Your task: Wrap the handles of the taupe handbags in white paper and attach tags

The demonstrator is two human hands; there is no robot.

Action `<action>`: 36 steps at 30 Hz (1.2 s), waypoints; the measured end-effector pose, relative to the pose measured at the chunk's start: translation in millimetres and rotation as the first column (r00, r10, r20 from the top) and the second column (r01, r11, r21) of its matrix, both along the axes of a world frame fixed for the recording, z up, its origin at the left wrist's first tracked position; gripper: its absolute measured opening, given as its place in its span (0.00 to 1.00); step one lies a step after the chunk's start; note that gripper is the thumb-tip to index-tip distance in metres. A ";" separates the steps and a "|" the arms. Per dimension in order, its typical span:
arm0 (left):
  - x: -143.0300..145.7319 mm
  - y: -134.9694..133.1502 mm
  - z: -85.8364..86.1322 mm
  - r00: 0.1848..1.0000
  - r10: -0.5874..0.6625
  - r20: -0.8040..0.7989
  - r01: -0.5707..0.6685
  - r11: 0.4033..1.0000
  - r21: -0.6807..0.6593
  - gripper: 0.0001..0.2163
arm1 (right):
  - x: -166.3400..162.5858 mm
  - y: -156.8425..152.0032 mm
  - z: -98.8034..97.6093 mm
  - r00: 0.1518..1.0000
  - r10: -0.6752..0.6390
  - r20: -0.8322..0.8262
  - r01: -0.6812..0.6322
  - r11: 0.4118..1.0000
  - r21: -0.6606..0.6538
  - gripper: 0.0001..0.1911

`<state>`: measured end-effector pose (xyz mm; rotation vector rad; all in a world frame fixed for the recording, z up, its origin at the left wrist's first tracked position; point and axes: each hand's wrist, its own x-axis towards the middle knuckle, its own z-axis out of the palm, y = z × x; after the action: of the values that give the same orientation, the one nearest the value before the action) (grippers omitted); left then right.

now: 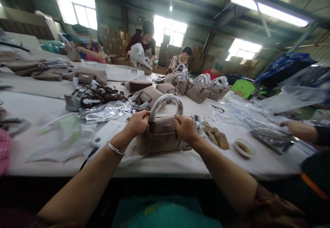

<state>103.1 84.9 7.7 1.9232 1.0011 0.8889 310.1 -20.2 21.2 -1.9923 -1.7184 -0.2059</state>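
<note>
A taupe handbag [162, 142] stands upright on the table right in front of me, its handles [167, 101] wrapped in white material. My left hand [138, 123] is closed on the bag's upper left edge, by the base of a handle. On the upper right edge, my right hand [187, 127] pinches the bag in the same way. A small metal plate shows on the bag's front between my hands. Beneath and left of the bag lies thin white wrapping [110, 135]. What is inside the bag is hidden.
Several finished-looking handbags [197, 89] stand farther back. Straps [103, 95] and clear plastic [105, 112] lie left. Brown tags [216, 136] and a small dish [243, 148] are at right. A neighbour's hand [296, 129] rests near plastic packets [270, 137]. Several people work across the table.
</note>
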 end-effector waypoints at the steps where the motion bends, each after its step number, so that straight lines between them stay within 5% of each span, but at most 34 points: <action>1: 0.1 2.2 -0.2 1.000 -0.014 -0.002 0.014 1.000 -0.020 0.16 | -3.0 3.6 1.7 1.000 -0.021 0.006 0.021 1.000 -0.012 0.12; 12: 7.5 18.2 8.6 0.979 -0.192 -0.062 0.177 0.965 -0.194 0.16 | -40.3 47.6 4.1 0.949 0.193 -0.249 -0.201 0.980 -0.008 0.12; 16: 5.4 21.2 13.5 0.962 -0.126 -0.241 0.150 0.985 0.084 0.13 | -35.0 45.1 -0.3 0.931 0.187 -0.314 -0.201 0.980 -0.011 0.12; 19: -3.6 16.7 17.9 0.947 0.054 -0.315 0.101 0.885 0.455 0.12 | -24.0 32.2 0.1 0.934 0.224 -0.278 -0.239 0.971 -0.022 0.11; 22: -13.6 1.8 14.6 0.943 0.187 -0.276 0.009 0.815 0.580 0.11 | -17.5 17.8 -2.4 0.917 0.266 -0.298 -0.296 0.953 -0.059 0.10; 24: -17.4 -12.3 6.7 0.957 0.155 -0.245 -0.023 0.883 0.468 0.10 | -18.0 11.8 -8.1 0.866 0.271 -0.421 -0.321 0.946 -0.052 0.10; 27: -18.1 -33.2 -7.5 0.995 0.003 -0.101 -0.006 1.000 -0.029 0.09 | -23.1 9.7 -19.9 0.710 0.268 -0.651 -0.338 0.941 0.018 0.10; 30: -16.1 -47.7 -15.0 0.990 -0.031 0.135 0.087 0.894 -0.439 0.11 | -29.1 12.1 -28.0 0.556 0.276 -0.784 -0.336 0.937 0.092 0.11; 36: -8.5 -60.0 -18.7 0.952 0.027 0.306 0.160 0.805 -0.571 0.15 | -39.9 10.6 -29.1 0.251 0.298 -0.921 -0.364 0.911 0.196 0.13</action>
<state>94.5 24.9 -11.0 1.2387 0.8832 0.6898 270.2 -9.6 -7.9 -1.1726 -1.2069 1.0182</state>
